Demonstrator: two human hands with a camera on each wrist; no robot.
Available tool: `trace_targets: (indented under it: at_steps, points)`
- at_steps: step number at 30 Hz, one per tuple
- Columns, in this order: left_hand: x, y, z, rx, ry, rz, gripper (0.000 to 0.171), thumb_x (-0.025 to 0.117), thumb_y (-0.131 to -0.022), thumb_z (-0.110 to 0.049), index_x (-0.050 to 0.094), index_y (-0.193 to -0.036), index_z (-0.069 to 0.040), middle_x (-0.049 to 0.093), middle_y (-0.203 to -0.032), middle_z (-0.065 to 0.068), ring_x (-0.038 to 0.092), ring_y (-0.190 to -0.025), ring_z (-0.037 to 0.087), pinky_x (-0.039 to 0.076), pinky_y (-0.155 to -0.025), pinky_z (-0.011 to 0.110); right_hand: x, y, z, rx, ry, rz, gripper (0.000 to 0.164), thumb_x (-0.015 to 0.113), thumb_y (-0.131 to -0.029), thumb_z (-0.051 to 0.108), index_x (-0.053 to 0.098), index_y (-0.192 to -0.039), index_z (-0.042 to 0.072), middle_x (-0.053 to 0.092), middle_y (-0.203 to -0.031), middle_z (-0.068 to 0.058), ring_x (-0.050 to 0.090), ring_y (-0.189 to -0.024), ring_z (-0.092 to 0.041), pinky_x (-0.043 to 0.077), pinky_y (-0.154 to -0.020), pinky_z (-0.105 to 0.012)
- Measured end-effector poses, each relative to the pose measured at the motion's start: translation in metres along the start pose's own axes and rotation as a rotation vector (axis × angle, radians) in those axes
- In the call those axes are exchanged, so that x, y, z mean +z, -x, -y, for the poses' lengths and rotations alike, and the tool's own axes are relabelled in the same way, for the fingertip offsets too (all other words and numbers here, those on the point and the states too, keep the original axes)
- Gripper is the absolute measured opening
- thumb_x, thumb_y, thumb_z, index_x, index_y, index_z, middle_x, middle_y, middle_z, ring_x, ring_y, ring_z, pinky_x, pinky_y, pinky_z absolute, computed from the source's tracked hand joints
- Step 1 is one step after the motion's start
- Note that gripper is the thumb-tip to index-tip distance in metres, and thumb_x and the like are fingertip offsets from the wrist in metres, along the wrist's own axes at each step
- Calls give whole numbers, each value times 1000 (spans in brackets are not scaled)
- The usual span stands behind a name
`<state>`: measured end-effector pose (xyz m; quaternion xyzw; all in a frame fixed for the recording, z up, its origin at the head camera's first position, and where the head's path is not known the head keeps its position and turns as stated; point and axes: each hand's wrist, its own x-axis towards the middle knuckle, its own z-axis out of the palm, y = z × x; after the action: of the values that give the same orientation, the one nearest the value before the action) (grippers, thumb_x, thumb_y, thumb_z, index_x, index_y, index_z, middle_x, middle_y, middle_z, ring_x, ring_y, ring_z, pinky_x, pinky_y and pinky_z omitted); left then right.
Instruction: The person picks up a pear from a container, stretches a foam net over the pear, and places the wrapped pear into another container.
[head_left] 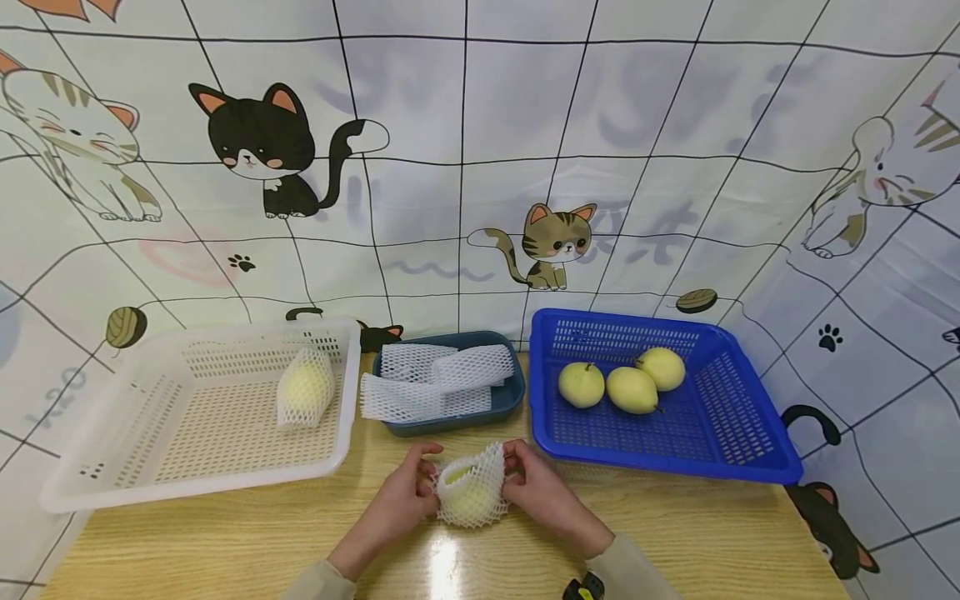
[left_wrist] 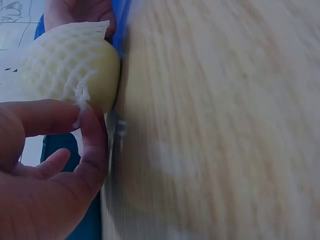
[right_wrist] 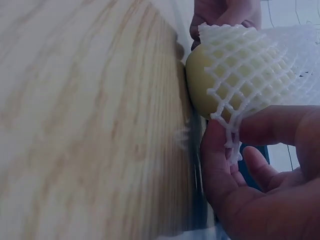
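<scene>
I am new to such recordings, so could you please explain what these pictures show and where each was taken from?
No machine appears here: a person's bare left hand and right hand pinch a white foam net partly covering a pale yellow fruit. The wide picture comes from a camera worn on the head, looking down; the two close ones come from cameras on the left and right wrists. On the wooden table stand a white basket with one netted fruit, a teal tray with more nets, and a blue basket with three bare fruits.
</scene>
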<state>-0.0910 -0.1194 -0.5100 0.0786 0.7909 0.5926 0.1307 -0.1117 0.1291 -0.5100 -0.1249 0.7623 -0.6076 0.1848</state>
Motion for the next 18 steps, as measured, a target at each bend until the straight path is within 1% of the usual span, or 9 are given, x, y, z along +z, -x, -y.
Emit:
trace_targets:
  at_steps: [4, 7, 10, 14, 16, 18]
  points:
    - [1, -2, 2, 23, -77, -3, 65, 65, -78, 15, 47, -139, 4, 53, -104, 10, 53, -73, 14, 46, -60, 22, 0, 0, 0, -33, 79, -12, 47, 58, -79, -12, 50, -126, -9, 59, -105, -12, 58, -77, -17, 51, -64, -25]
    - [2, -3, 2, 30, -99, -6, 63, 65, -78, 15, 47, -138, 5, 51, -103, 11, 53, -73, 15, 46, -60, 23, 0, 0, 0, -40, 118, -21, 47, 58, -78, -13, 52, -125, -8, 59, -102, -11, 57, -77, -18, 49, -65, -24]
    - [2, -3, 1, 35, -124, -19, 62, 65, -78, 15, 48, -137, 5, 49, -106, 15, 53, -75, 17, 45, -62, 24, 1, -1, 0, -33, 141, -23, 46, 59, -79, -12, 53, -124, -7, 59, -101, -10, 56, -77, -19, 48, -64, -23]
    - [3, -2, -1, 62, -208, -63, 60, 67, -77, 15, 52, -133, 1, 50, -114, 22, 54, -78, 17, 46, -65, 24, 0, -2, -1, -34, 170, -17, 46, 58, -79, -12, 53, -124, -7, 60, -101, -9, 56, -79, -19, 48, -66, -24]
    - [5, -2, -2, 86, -275, -92, 59, 67, -75, 16, 55, -130, -2, 50, -114, 22, 54, -80, 17, 46, -66, 24, 0, -3, -1, -42, 239, -23, 45, 58, -78, -12, 54, -123, -4, 60, -101, -7, 55, -80, -17, 47, -66, -24]
    - [6, -2, -1, 119, -343, -119, 58, 67, -74, 17, 57, -127, -3, 50, -113, 20, 52, -80, 15, 45, -66, 24, 0, -3, 0, -54, 339, -37, 45, 59, -78, -12, 56, -121, -1, 59, -100, -5, 53, -80, -15, 46, -66, -25]
